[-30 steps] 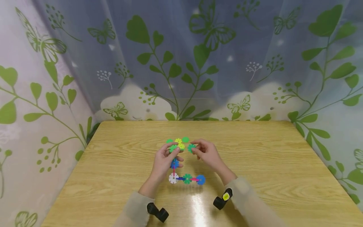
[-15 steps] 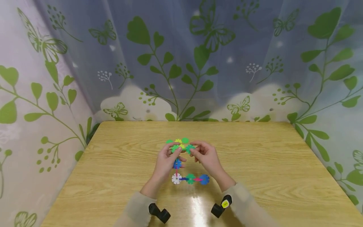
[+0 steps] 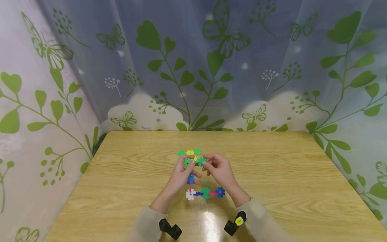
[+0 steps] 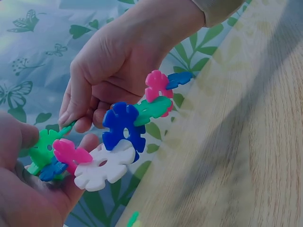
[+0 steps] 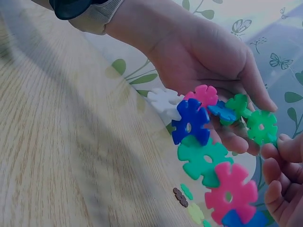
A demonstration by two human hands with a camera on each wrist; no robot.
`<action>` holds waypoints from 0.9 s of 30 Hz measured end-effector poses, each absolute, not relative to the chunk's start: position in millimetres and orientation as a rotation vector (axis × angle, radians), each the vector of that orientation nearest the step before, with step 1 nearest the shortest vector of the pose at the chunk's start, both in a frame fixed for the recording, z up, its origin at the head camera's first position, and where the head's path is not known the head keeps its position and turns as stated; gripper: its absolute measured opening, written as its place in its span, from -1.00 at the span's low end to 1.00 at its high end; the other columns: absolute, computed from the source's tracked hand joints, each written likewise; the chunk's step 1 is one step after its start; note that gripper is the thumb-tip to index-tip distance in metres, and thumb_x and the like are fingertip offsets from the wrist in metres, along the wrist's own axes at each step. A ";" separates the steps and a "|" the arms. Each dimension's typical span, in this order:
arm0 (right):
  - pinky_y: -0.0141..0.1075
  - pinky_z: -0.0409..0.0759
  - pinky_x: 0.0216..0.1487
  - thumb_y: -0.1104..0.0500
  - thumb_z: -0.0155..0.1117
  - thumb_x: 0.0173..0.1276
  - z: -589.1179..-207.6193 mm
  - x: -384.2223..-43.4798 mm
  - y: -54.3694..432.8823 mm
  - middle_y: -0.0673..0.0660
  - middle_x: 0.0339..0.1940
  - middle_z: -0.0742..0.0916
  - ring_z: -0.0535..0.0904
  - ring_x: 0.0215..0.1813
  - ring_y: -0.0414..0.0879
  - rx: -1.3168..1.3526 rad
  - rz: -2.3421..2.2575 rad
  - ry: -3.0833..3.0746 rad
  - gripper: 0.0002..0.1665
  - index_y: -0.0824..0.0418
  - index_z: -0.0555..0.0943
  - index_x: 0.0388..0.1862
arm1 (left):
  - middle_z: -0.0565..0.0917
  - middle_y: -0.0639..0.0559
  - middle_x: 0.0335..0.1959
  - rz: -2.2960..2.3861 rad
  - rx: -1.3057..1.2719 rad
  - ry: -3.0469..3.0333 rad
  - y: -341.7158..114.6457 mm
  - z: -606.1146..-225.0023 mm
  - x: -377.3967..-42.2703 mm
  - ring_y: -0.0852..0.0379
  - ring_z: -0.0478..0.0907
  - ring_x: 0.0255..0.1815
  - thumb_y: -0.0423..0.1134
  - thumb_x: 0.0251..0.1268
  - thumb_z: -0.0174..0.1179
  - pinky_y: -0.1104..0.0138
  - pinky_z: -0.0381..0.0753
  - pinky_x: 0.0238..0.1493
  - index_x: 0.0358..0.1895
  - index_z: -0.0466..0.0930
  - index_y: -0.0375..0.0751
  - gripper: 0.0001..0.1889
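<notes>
My left hand (image 3: 179, 176) pinches a green snowflake disc (image 3: 187, 163) at the upper end of an L-shaped chain of interlocking flower-shaped plastic discs. Below it hang a blue disc (image 3: 190, 179), a pink one on edge, and a white disc (image 3: 190, 194) at the corner. From there, the chain runs right through dark blue, green (image 3: 205, 193) and pink to a blue disc (image 3: 220, 192). My right hand (image 3: 222, 169) pinches another green disc (image 3: 202, 162) by thumb and forefinger. In the left wrist view, that disc's edge (image 4: 67, 127) meets the held green disc (image 4: 45, 145).
Behind the hands on the wooden table (image 3: 272, 168) lie loose discs, among them green (image 3: 198, 151), yellow (image 3: 189, 152) and another green (image 3: 181, 153). A small brown disc (image 5: 180, 197) shows in the right wrist view. A patterned curtain (image 3: 193, 67) borders the table's back edge.
My right hand has brought its green disc leftward, closer to the green disc in my left hand. The chain has shifted slightly right and lower in the head view.
</notes>
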State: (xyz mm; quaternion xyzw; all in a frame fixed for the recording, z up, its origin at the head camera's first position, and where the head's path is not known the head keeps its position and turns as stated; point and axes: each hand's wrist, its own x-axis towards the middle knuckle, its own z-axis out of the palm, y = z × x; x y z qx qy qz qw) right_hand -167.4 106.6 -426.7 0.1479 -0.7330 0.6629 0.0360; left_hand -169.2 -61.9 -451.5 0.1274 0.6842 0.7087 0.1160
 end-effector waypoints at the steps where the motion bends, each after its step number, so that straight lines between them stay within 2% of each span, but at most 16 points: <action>1: -0.38 0.55 -0.56 0.47 0.16 0.27 -427.4 -167.4 106.3 0.48 -0.49 0.60 0.50 -0.56 -0.23 0.454 2.040 -2.248 -0.82 0.53 0.53 -0.15 | 0.59 -0.40 -0.34 2.062 0.377 2.011 -61.7 -451.2 -169.3 -0.12 0.62 -0.49 -0.11 0.52 -0.21 -0.03 0.68 -0.29 0.26 0.05 -0.33 -0.57; 7: -0.38 0.53 -0.57 0.50 0.14 0.26 -432.2 -167.1 105.2 0.48 -0.50 0.58 0.51 -0.54 -0.23 0.478 2.063 -2.217 -0.86 0.55 0.50 -0.19 | 0.56 -0.46 -0.34 2.030 0.402 2.015 -60.7 -453.3 -169.7 -0.33 0.58 -0.43 -0.19 0.54 -0.25 -0.08 0.67 -0.32 0.22 0.04 -0.40 -0.62; 12: -0.40 0.52 -0.57 0.50 0.13 0.27 -437.6 -166.7 104.6 0.44 -0.51 0.57 0.50 -0.54 -0.23 0.468 2.086 -2.206 -0.86 0.55 0.51 -0.19 | 0.57 -0.39 -0.34 2.040 0.415 1.988 -61.5 -456.7 -168.3 -0.41 0.55 -0.39 -0.10 0.53 -0.23 -0.16 0.63 -0.32 0.22 0.05 -0.36 -0.58; 15: -0.41 0.52 -0.56 0.49 0.13 0.28 -439.2 -167.4 103.9 0.40 -0.51 0.58 0.50 -0.54 -0.23 0.469 2.091 -2.210 -0.86 0.53 0.51 -0.18 | 0.55 -0.36 -0.31 2.062 0.419 1.963 -61.8 -457.3 -167.5 -0.40 0.55 -0.35 -0.06 0.52 -0.22 -0.17 0.63 -0.32 0.19 0.07 -0.34 -0.57; 22: -0.50 0.48 -0.55 0.50 0.12 0.28 -434.0 -169.5 104.4 0.45 -0.47 0.58 0.51 -0.52 -0.11 0.475 2.114 -2.212 -0.85 0.53 0.50 -0.17 | 0.36 -0.36 0.00 2.077 0.461 1.946 -60.3 -453.2 -169.2 -0.10 0.58 -0.27 -0.03 0.51 -0.20 -0.12 0.65 -0.27 0.19 0.08 -0.34 -0.55; 27: -0.42 0.50 -0.56 0.48 0.13 0.29 -429.3 -171.2 106.6 0.45 -0.47 0.60 0.51 -0.52 0.06 0.558 2.042 -2.267 -0.80 0.53 0.50 -0.10 | 0.40 -0.39 -0.03 2.102 0.429 1.945 -61.6 -452.2 -171.3 -0.22 0.56 -0.24 -0.06 0.50 -0.18 -0.18 0.61 -0.25 0.23 0.10 -0.31 -0.56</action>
